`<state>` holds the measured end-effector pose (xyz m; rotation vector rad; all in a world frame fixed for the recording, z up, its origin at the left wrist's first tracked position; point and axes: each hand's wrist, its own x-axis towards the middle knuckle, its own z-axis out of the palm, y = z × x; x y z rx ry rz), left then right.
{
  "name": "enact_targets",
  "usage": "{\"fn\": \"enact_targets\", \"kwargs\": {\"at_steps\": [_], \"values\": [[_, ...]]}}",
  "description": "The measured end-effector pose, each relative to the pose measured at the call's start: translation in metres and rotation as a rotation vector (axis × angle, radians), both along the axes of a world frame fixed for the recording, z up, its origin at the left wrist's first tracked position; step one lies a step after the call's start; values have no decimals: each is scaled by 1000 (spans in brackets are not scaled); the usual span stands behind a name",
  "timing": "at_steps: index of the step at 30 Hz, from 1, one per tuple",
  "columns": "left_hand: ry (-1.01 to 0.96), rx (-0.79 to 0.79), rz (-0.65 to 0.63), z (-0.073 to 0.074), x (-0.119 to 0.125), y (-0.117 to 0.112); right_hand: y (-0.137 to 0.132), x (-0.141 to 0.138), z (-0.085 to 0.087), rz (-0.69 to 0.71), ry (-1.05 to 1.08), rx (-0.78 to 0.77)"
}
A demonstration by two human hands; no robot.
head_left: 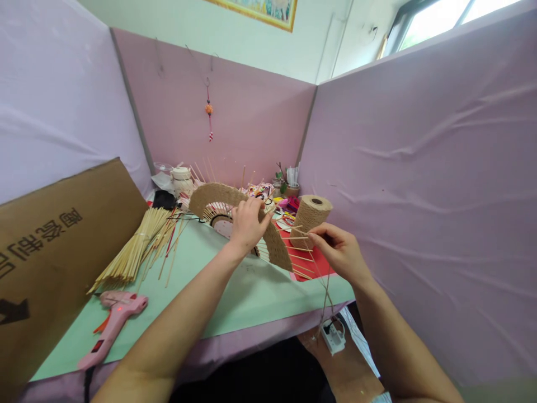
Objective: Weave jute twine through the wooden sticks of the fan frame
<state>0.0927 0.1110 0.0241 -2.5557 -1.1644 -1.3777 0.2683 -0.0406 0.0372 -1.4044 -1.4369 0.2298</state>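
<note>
A half-ring of woven brown paper cord on thin wooden sticks, the woven piece (pixel 280 251), stands tilted over the table. My left hand (pixel 249 221) grips its upper edge, fingers over the weave and partly hidden behind it. Bare stick ends (pixel 302 258) poke out at its right side. Beside them my right hand (pixel 335 246) pinches a thin paper cord (pixel 325 274), which hangs in loose strands below the table edge. Just behind stands a large spool of brown cord (pixel 314 211).
Bundled wooden sticks (pixel 134 246) and a pink glue gun (pixel 115 322), its light lit red, lie at left beside a cardboard box (pixel 71 224). Jars (pixel 182 180) and craft materials line the back. A white power strip (pixel 334 336) sits below the table's front edge.
</note>
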Motion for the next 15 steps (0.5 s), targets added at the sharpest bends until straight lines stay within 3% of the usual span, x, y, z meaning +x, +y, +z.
{"fn": "enact_targets", "kwargs": {"at_steps": [6, 10, 15], "values": [[7, -11, -17, 0, 1, 1, 20, 30, -16, -8, 155, -206], [5, -6, -20, 0, 3, 1, 42, 31, -45, 123, 287, -382], [-30, 37, -37, -8, 4, 2, 55, 19, -65, 322, 222, -492]]}}
